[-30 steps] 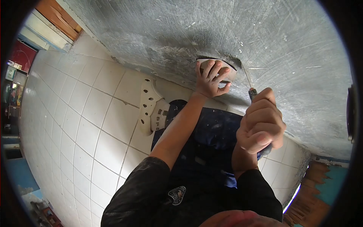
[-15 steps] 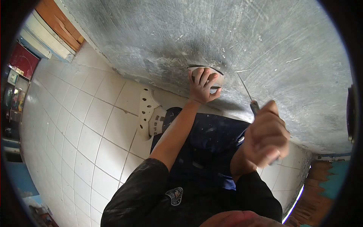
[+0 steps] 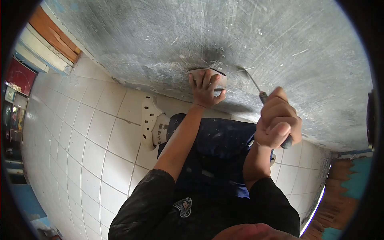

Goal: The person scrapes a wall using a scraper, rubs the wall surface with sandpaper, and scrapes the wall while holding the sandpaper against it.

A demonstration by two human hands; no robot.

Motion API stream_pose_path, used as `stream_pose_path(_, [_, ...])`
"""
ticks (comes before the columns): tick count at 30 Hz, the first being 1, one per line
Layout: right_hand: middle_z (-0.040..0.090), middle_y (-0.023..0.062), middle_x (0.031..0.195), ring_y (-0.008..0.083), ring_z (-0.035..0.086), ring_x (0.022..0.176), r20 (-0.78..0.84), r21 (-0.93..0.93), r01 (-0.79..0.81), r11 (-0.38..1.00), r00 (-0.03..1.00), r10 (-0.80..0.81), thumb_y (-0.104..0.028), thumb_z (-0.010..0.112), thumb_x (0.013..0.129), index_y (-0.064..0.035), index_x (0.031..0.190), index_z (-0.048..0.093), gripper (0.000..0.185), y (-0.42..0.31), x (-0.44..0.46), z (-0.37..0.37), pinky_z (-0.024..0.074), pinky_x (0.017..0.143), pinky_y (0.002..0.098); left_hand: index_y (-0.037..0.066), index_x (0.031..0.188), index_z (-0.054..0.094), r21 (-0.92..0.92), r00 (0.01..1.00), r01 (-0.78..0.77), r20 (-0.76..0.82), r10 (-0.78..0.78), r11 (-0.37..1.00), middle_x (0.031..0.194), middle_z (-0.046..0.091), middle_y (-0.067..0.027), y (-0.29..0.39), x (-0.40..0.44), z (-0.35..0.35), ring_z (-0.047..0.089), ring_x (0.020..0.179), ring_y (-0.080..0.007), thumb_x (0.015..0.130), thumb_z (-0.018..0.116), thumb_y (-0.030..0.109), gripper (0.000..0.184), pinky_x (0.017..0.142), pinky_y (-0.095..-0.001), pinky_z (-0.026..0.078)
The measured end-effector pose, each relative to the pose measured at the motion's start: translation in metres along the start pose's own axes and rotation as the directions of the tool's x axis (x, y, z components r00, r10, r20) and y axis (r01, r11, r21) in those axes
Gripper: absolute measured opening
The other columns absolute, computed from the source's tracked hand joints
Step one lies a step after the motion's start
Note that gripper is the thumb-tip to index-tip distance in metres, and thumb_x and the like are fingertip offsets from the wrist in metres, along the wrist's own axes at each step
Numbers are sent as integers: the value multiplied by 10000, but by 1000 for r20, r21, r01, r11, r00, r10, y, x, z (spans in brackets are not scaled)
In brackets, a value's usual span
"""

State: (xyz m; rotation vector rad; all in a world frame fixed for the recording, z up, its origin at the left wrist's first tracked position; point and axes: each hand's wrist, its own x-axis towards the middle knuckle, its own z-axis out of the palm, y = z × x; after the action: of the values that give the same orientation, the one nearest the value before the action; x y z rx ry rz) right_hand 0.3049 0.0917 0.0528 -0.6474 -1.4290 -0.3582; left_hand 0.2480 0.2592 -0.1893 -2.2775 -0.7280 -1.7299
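My left hand (image 3: 205, 94) presses a pale curved plate (image 3: 223, 81) against the lower part of the grey wall (image 3: 152, 32). Its fingers lie over the plate, with the thumb by a dark slot; the plate has a dark upper edge. My right hand (image 3: 279, 122) is wrapped round the dark handle of a scraper (image 3: 263, 96). The thin metal blade points up and left, its tip at the wall surface just right of the plate. Pale scratches and rough patches mark the wall around both hands.
White floor tiles (image 3: 94, 148) run along the wall's base. A light clog (image 3: 148, 124) is on my foot beside my dark trousers (image 3: 224, 134). An orange-brown wooden piece (image 3: 56, 30) stands at upper left, shelves (image 3: 16, 116) at far left, a worn wooden panel (image 3: 338, 192) at lower right.
The right hand, blurred before, is now sharp and slightly higher, with the scraper tip farther left, against the wall. The view has shifted a little; the left hand stays on the plate.
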Motion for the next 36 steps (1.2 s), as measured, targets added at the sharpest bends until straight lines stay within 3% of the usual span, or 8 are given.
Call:
stream_pose_path(3, [394, 38, 482, 132, 338, 407, 32, -42, 24, 999, 999, -23, -218, 444, 1004, -71, 626, 358, 415, -10, 1, 2, 268, 472, 319, 90, 1303, 496, 37, 996, -88, 17, 88, 995, 1514, 307, -185, -4, 0, -1, 174, 1452, -428, 799, 627, 536, 686, 1121, -703, 64])
stream_pose_path(6, [470, 50, 520, 191, 450, 433, 63, -12, -43, 999, 997, 43, -260, 570, 983, -47, 602, 406, 465, -17, 5, -9, 403, 498, 329, 201, 1330, 506, 4, 999, -5, 31, 5, 1000, 1496, 351, -108, -1, -1, -1, 213, 1457, -349, 768, 673, 508, 662, 1130, -685, 89])
stream_pose_path(14, [479, 39, 524, 170, 452, 437, 45, 72, -84, 994, 996, 81, -201, 611, 941, -54, 621, 441, 391, -25, 1, 2, 353, 479, 308, 186, 1273, 553, -1, 998, 0, 56, 0, 1000, 1496, 356, -114, -2, -1, -6, 186, 1478, -336, 775, 656, 518, 607, 1131, -691, 83])
stream_pose_path(16, [415, 16, 483, 134, 361, 394, 91, -75, -25, 997, 995, 32, -232, 458, 1012, -71, 648, 393, 403, -20, 5, 5, 304, 477, 299, 180, 1268, 554, -25, 997, -1, 77, 3, 1000, 1498, 356, -117, -2, 0, -2, 175, 1485, -337, 778, 652, 521, 605, 1130, -694, 82])
stream_pose_path(19, [477, 27, 535, 179, 464, 444, 103, -27, -62, 998, 993, 64, -242, 651, 930, -53, 657, 467, 380, -17, 0, -4, 375, 511, 317, 163, 1254, 555, 18, 999, -43, -8, 43, 999, 1527, 324, -126, -3, -2, 2, 175, 1483, -357, 785, 643, 534, 604, 1135, -693, 76])
stream_pose_path(22, [485, 37, 543, 185, 477, 454, -11, 7, -87, 996, 996, 88, -253, 645, 932, -56, 658, 470, 381, -25, 4, -11, 375, 510, 326, 166, 1295, 528, 20, 999, -36, 4, 36, 999, 1531, 320, -130, -3, -3, 1, 169, 1483, -363, 788, 640, 531, 635, 1134, -695, 72])
stream_pose_path(31, [552, 23, 588, 160, 538, 494, -140, -145, 263, 954, 949, -283, -557, 506, 974, -98, 741, 491, 515, -13, 6, -46, 400, 562, 328, 85, 1441, 346, 76, 993, -120, 27, 118, 990, 1579, 223, -184, -3, 4, -4, 146, 1471, -418, 824, 612, 490, 785, 1111, -715, 97])
stream_pose_path(36, [596, 32, 617, 185, 603, 529, -53, -298, 265, 917, 955, -293, -454, 515, 995, -83, 730, 509, 456, -17, 5, -39, 443, 595, 333, 86, 1484, 297, 76, 991, -134, 38, 131, 988, 1592, 188, -201, -2, 7, -8, 144, 1467, -434, 834, 616, 496, 832, 1105, -721, 106])
